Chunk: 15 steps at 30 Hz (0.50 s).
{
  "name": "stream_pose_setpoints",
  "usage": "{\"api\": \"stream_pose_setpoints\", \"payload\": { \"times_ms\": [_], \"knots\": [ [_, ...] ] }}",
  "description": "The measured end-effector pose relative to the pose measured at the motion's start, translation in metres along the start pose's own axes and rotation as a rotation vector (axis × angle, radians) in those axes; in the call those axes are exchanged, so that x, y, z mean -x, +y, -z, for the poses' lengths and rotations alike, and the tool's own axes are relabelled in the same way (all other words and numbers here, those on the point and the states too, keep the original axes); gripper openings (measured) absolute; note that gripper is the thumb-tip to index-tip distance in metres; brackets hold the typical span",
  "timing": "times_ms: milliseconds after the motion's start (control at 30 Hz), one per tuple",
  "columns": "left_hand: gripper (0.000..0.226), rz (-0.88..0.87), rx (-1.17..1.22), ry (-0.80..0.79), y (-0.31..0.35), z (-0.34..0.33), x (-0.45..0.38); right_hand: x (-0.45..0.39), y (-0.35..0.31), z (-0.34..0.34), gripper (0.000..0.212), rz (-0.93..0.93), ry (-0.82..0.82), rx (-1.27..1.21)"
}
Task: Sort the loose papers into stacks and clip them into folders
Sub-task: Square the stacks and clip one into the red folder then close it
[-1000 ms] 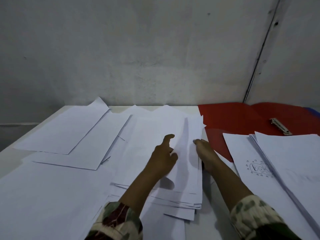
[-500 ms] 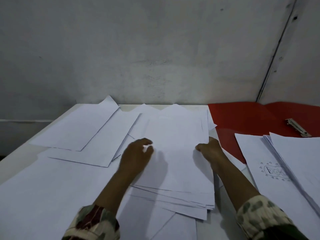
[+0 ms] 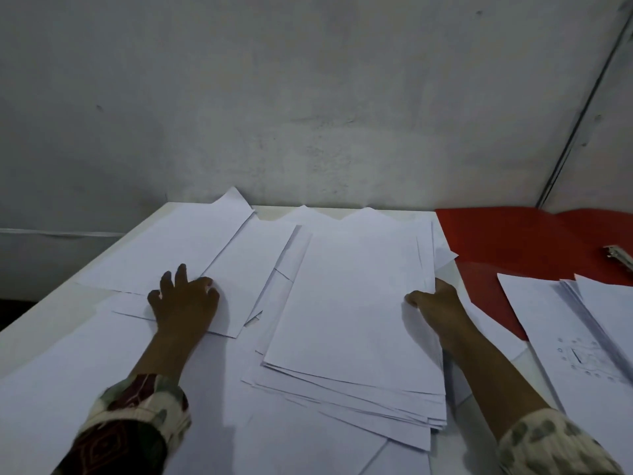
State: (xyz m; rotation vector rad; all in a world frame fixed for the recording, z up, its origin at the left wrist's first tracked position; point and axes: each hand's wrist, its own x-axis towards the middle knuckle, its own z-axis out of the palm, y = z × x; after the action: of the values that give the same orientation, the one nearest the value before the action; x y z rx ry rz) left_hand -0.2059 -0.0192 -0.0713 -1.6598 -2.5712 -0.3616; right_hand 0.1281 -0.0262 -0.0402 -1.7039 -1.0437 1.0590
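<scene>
A thick stack of white papers (image 3: 352,317) lies in the middle of the table. My right hand (image 3: 435,308) grips its right edge, thumb on top and fingers hidden under the sheets. My left hand (image 3: 185,299) rests flat with spread fingers on loose white sheets (image 3: 239,269) left of the stack. An open red folder (image 3: 507,241) lies at the back right, its metal clip (image 3: 618,255) near the right edge. A second pile of papers (image 3: 582,323), one sheet with a drawing, lies across the folder's near side.
More loose white sheets (image 3: 68,378) cover the left and front of the white table (image 3: 102,248). A grey wall (image 3: 308,114) rises right behind the table. The table's left edge drops off to a dark floor.
My left hand has left the stack and moved left onto the loose sheets. My right hand stayed at the stack's right edge. The top sheet now lies flat.
</scene>
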Motion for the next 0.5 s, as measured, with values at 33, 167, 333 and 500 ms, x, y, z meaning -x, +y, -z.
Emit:
{"api": "stream_pose_setpoints", "payload": {
  "times_ms": [33,167,333,500],
  "knots": [
    [0.036,0.014,-0.002,-0.023,-0.001,-0.001,-0.001,0.0,0.001,-0.001,0.032,0.007,0.002,0.007],
    [0.044,0.072,-0.03,-0.145,-0.003,-0.003,-0.005,-0.001,0.006,-0.004,0.035,0.029,0.015,0.031],
    [0.038,0.108,-0.041,-0.061,-0.008,0.0,-0.007,-0.003,0.008,-0.005,0.036,0.041,0.001,0.049],
    [0.027,-0.203,-0.04,0.21,0.006,0.003,0.008,-0.001,0.003,0.001,0.034,0.031,-0.035,0.039]
  ]
}}
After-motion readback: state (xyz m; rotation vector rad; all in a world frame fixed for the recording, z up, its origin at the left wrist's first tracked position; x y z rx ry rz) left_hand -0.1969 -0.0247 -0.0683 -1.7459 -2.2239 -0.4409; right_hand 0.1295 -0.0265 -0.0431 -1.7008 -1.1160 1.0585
